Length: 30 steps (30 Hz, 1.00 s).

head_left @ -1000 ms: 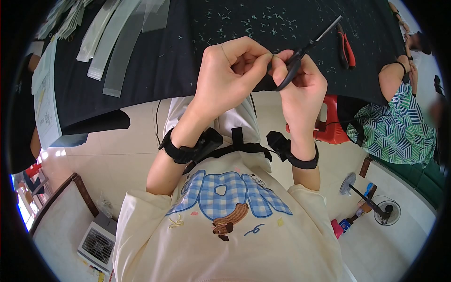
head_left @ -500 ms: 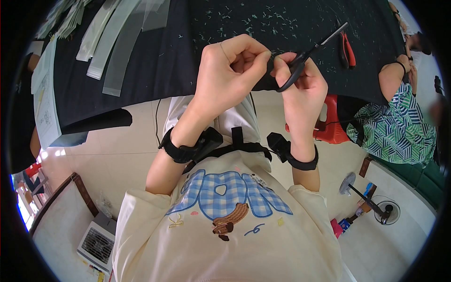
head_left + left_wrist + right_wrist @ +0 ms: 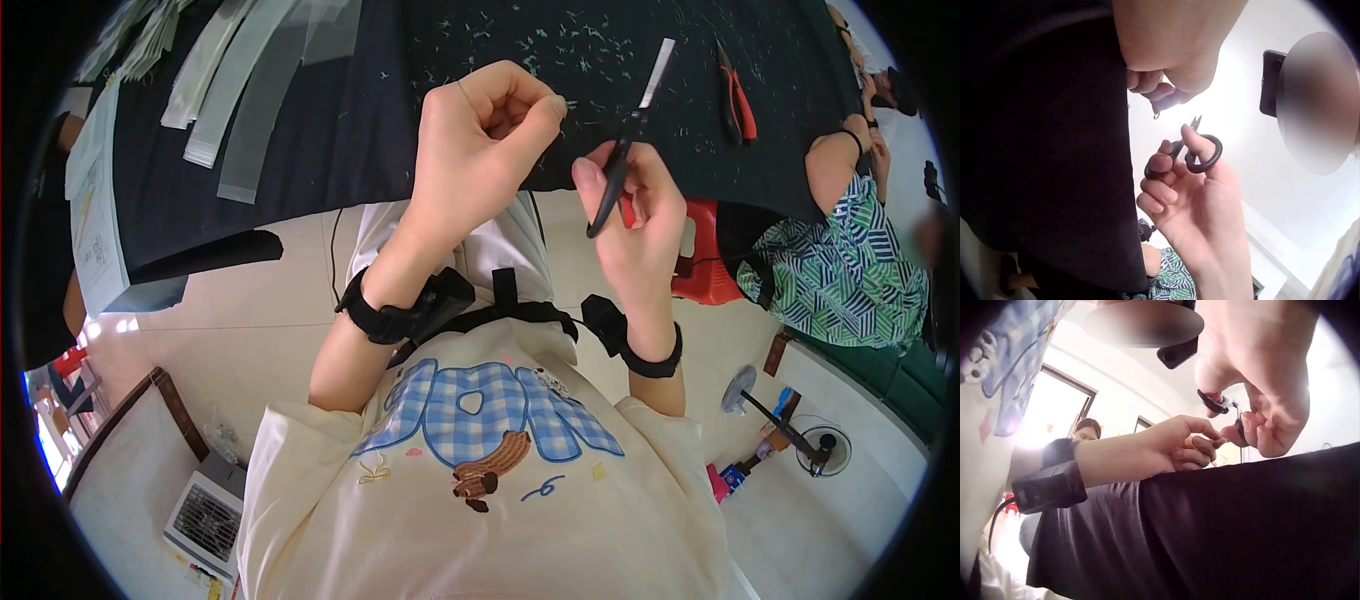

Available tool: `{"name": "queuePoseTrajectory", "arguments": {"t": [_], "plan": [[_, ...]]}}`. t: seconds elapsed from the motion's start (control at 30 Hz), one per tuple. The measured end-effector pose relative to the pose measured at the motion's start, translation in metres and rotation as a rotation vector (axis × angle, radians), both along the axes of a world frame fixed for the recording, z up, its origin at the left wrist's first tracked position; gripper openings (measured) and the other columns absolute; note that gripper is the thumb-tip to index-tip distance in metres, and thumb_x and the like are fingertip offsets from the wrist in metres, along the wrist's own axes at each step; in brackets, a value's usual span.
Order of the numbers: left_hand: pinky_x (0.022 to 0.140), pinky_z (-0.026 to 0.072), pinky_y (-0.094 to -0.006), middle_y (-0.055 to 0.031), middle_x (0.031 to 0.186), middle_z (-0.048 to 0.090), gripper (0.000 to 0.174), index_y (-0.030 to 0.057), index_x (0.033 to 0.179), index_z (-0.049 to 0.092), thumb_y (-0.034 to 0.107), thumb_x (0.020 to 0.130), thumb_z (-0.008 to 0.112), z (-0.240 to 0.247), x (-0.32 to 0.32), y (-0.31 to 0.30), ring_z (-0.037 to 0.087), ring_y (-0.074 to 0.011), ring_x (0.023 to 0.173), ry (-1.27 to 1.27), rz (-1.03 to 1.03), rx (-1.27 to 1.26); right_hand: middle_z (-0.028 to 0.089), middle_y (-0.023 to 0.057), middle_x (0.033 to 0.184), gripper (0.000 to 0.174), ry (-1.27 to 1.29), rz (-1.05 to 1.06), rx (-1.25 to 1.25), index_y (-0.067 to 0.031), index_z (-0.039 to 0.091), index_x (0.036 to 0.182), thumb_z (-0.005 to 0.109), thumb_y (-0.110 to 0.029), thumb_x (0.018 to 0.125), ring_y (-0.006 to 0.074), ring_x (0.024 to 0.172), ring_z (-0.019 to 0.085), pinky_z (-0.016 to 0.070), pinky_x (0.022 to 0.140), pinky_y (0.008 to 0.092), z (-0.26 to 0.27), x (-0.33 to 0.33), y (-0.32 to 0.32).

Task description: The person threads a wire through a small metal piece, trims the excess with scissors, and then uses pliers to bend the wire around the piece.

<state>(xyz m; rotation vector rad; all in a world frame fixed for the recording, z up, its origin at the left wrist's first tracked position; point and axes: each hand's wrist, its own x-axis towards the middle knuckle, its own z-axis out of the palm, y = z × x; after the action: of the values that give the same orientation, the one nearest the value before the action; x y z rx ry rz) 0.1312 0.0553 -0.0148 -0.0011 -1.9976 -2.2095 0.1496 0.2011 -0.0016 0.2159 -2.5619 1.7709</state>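
Note:
My left hand (image 3: 475,150) pinches a tiny piece between thumb and index finger above the black cloth; the left wrist view shows a small loop (image 3: 1156,115) at its fingertips. Black-handled scissors (image 3: 618,175) are in my right hand (image 3: 645,220), thumb through one handle ring and fingers at the other. Their silver blades (image 3: 656,75) point away from me, and in the left wrist view the tips (image 3: 1196,121) stand slightly apart. A gap separates the two hands in the head view. The piece is too small to identify.
Red-handled pliers (image 3: 740,108) lie on the black cloth (image 3: 350,130) at the right, with small green scraps (image 3: 580,45) scattered beside them. Clear strips (image 3: 255,130) lie at the left. A person in a patterned garment (image 3: 850,270) is at the right.
My right hand has come away from the left hand and back towards my body, turning the scissors more upright in the head view. My left hand has shifted slightly up and left, still pinching.

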Motion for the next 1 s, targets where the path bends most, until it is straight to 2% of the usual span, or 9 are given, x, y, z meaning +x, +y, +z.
{"name": "queuePoseTrajectory", "arguments": {"t": [0.03, 0.1, 0.23, 0.37, 0.43, 0.87, 0.93, 1.0], "plan": [[0.044, 0.0314, -0.0154, 0.0028, 0.057, 0.053, 0.010, -0.0023, 0.072, 0.059, 0.006, 0.078, 0.061, 0.000, -0.001, 0.001, 0.041, 0.0014, 0.050, 0.022, 0.023, 0.032, 0.053, -0.0047, 0.062, 0.012, -0.001, -0.001, 0.001, -0.0038, 0.056, 0.078, 0.067, -0.008, 0.077, 0.0010, 0.055, 0.041, 0.0319, 0.050, 0.0163, 0.000, 0.000, -0.001], [0.044, 0.0313, -0.0152, 0.0030, 0.057, 0.053, 0.010, -0.0023, 0.072, 0.059, 0.006, 0.078, 0.061, -0.001, -0.001, 0.002, 0.041, 0.0016, 0.051, 0.021, 0.023, 0.022, 0.054, -0.0053, 0.065, 0.010, 0.019, -0.094, -0.198, -0.0030, 0.058, 0.082, 0.066, -0.006, 0.077, 0.0012, 0.055, 0.041, 0.0329, 0.052, 0.0163, -0.003, -0.004, -0.005], [0.044, 0.0309, -0.0145, 0.0032, 0.057, 0.053, 0.009, -0.0022, 0.072, 0.059, 0.005, 0.078, 0.061, -0.002, 0.000, 0.001, 0.041, 0.0020, 0.051, 0.017, 0.002, -0.005, 0.056, -0.0053, 0.066, 0.012, 0.055, -0.116, -0.267, -0.0029, 0.060, 0.088, 0.066, -0.005, 0.077, 0.0007, 0.056, 0.043, 0.0337, 0.052, 0.0162, -0.002, -0.013, -0.015], [0.044, 0.0306, -0.0145, 0.0033, 0.057, 0.053, 0.010, -0.0023, 0.072, 0.059, 0.005, 0.078, 0.061, -0.002, 0.000, 0.001, 0.041, 0.0022, 0.051, 0.033, 0.006, 0.016, 0.055, -0.0053, 0.064, 0.013, 0.019, -0.103, -0.257, -0.0028, 0.060, 0.087, 0.067, -0.006, 0.076, 0.0003, 0.055, 0.043, 0.0335, 0.052, 0.0163, 0.000, -0.015, -0.021], [0.053, 0.0350, -0.0136, 0.0010, 0.071, 0.060, 0.006, -0.0012, 0.081, 0.060, 0.004, 0.083, 0.059, 0.001, 0.002, -0.002, 0.049, 0.0007, 0.062, -0.009, -0.058, -0.056, 0.055, -0.0054, 0.063, 0.013, 0.023, -0.096, -0.250, -0.0025, 0.061, 0.085, 0.068, -0.007, 0.076, 0.0001, 0.055, 0.042, 0.0328, 0.051, 0.0161, -0.001, -0.015, -0.022], [0.053, 0.0350, -0.0133, 0.0005, 0.072, 0.061, 0.006, -0.0017, 0.081, 0.060, 0.004, 0.083, 0.058, -0.003, 0.001, 0.000, 0.049, 0.0010, 0.063, -0.007, -0.062, -0.082, 0.049, -0.0064, 0.060, 0.012, -0.025, -0.126, -0.232, -0.0015, 0.059, 0.082, 0.067, -0.009, 0.076, -0.0006, 0.054, 0.037, 0.0288, 0.048, 0.0162, -0.001, -0.015, -0.025], [0.043, 0.0305, -0.0156, 0.0032, 0.054, 0.051, 0.009, -0.0021, 0.072, 0.060, 0.005, 0.077, 0.062, -0.005, -0.001, 0.003, 0.040, 0.0015, 0.050, 0.076, 0.019, -0.025, 0.050, -0.0061, 0.061, 0.012, -0.010, -0.124, -0.239, -0.0017, 0.059, 0.081, 0.067, -0.009, 0.076, -0.0007, 0.054, 0.038, 0.0290, 0.048, 0.0160, -0.002, -0.015, -0.025], [0.043, 0.0302, -0.0156, 0.0035, 0.054, 0.051, 0.009, -0.0020, 0.072, 0.060, 0.005, 0.077, 0.062, -0.004, -0.001, 0.003, 0.040, 0.0015, 0.050, 0.077, 0.025, -0.043, 0.051, -0.0059, 0.061, 0.011, -0.014, -0.124, -0.239, -0.0019, 0.059, 0.081, 0.067, -0.008, 0.076, -0.0008, 0.054, 0.038, 0.0293, 0.048, 0.0160, 0.000, -0.013, -0.026]]}}
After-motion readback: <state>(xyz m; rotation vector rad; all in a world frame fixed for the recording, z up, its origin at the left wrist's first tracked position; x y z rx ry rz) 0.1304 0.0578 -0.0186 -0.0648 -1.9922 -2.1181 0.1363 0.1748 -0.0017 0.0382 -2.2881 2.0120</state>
